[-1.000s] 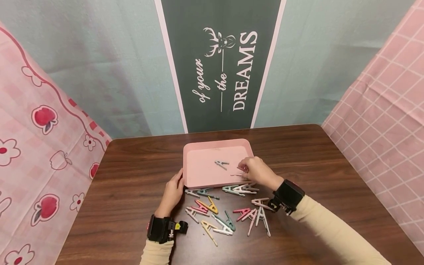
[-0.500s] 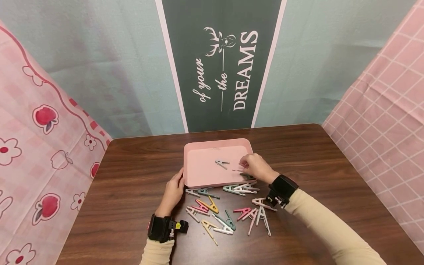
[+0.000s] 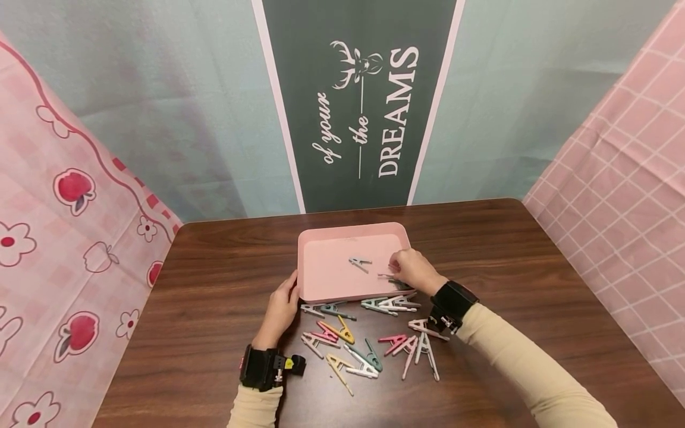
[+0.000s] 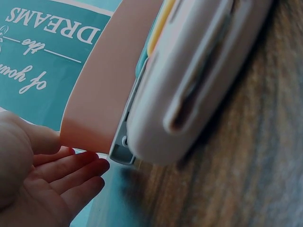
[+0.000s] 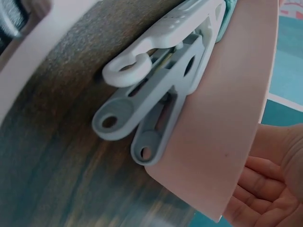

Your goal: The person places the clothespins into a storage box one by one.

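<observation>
A shallow pink tray (image 3: 326, 267) rests on the table with a grey clothespin (image 3: 361, 263) lying inside it. My left hand (image 3: 280, 306) touches the tray's left end; in the left wrist view its thumb meets the wall and its fingers extend below. Over the tray's right end, my right hand (image 3: 419, 270) has curled fingers at a pale pink clothespin (image 3: 385, 276), apparently pinching it. A dark green clothespin (image 3: 398, 283) lies partly under that hand. The tray wall hides the right fingertips in the right wrist view.
Several clothespins lie on the table in front of the tray: a white one (image 3: 362, 370), a yellow one (image 3: 339, 371), a red one (image 3: 393, 342) and others. Grey and white clothespins (image 5: 142, 101) lie close to the tray wall. A printed curtain (image 3: 214, 107) hangs behind the table (image 3: 214, 267).
My right hand has shifted slightly within the tray's right end, and the pale pink clothespin has moved a little farther back. The dark green clothespin has come into sight. My left hand stays put.
</observation>
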Demonstrator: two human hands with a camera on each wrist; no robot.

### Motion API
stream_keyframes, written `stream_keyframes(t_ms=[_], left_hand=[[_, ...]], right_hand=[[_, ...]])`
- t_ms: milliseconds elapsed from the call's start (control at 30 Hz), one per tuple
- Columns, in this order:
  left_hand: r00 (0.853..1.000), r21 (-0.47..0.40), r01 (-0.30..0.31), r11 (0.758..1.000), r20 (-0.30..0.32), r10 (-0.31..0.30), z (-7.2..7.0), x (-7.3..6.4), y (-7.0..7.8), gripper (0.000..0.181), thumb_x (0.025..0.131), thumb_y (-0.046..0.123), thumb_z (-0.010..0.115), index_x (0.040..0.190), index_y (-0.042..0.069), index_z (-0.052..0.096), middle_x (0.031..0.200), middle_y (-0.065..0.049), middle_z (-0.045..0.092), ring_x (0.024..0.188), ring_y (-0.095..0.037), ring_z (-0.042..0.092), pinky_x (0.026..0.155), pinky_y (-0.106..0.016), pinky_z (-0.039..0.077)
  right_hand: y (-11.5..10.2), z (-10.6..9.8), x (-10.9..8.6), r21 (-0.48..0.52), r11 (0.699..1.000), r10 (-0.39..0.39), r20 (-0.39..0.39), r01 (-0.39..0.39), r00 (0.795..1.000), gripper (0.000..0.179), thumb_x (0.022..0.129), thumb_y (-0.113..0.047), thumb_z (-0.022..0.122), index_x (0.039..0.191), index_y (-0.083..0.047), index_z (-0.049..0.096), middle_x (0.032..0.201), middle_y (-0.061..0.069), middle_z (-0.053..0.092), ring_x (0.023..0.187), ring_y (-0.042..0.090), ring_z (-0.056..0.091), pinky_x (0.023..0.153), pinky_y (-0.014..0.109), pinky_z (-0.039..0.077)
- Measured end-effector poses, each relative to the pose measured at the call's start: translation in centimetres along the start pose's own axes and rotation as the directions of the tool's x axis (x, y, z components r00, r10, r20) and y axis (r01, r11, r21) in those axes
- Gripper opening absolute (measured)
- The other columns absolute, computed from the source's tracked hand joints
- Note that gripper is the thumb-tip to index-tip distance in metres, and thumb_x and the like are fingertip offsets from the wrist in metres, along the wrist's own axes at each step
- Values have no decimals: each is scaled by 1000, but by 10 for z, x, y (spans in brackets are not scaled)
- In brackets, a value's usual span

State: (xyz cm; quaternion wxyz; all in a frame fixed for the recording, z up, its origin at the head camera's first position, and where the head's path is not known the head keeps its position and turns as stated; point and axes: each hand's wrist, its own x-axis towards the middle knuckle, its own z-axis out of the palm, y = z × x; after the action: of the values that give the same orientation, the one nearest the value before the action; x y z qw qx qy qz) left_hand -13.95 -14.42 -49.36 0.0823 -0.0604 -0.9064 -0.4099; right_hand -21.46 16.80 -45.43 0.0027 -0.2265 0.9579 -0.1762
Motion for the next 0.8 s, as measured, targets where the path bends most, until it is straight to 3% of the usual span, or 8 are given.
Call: stream_keyframes(t_ms=[533,800], left_hand=[[1000,8,-10,1000,-6,10,3,1,-2,41,96,-1,50,135,-10,48,133,-31,56,124,-43,55,104,-53,46],[1000,0,-1,1000,0,1,1,0,0,41,96,-1,50,136,-11,47,134,-32,54,125,-44,54,104,-54,45]], right_hand=[[1,-1,-1,10,1000,12,58,-12,998,5,78,0,74,80,-1,69,71,7,63,67,15,53,65,32,52],[0,-3,-5,18,1000,-10,6,10,1000,9,79,-1,73,87,3,72,80,14,72,75,22,68,71,39,59]])
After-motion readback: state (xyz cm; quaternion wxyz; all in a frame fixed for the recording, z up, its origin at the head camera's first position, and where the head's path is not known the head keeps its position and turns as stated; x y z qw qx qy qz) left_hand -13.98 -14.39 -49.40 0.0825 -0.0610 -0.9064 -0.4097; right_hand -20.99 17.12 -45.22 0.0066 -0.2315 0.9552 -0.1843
